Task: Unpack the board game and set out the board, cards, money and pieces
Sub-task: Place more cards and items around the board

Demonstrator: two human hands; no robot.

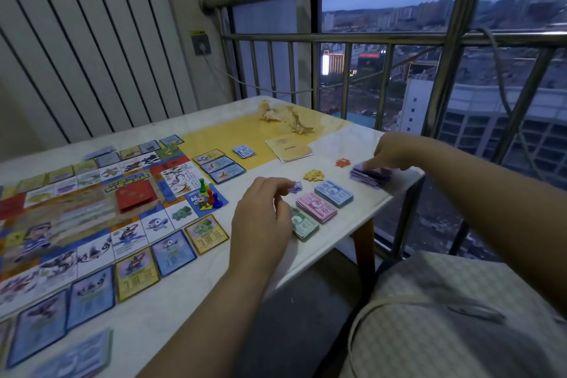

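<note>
Above the money [333,193], hands [264,205] palm-down

Print on board [76,218], cards [173,252] and banknotes [333,193] is too blurred to read.

- Board [61,218]: left part cut off by frame edge.
- Cards [73,356] at bottom left: cropped and blurred, print unreadable.
- Green stack [302,225]: near end hidden behind left hand [260,215].
- Purple token [296,186]: partly behind left fingertips; pinch or mere touch unclear.
- Purple stack [371,176]: top partly covered by right hand [395,150]; grip unclear.
- Booklet [290,149]: text too small to read.
- Die [201,203]: pips too small to read.
</note>
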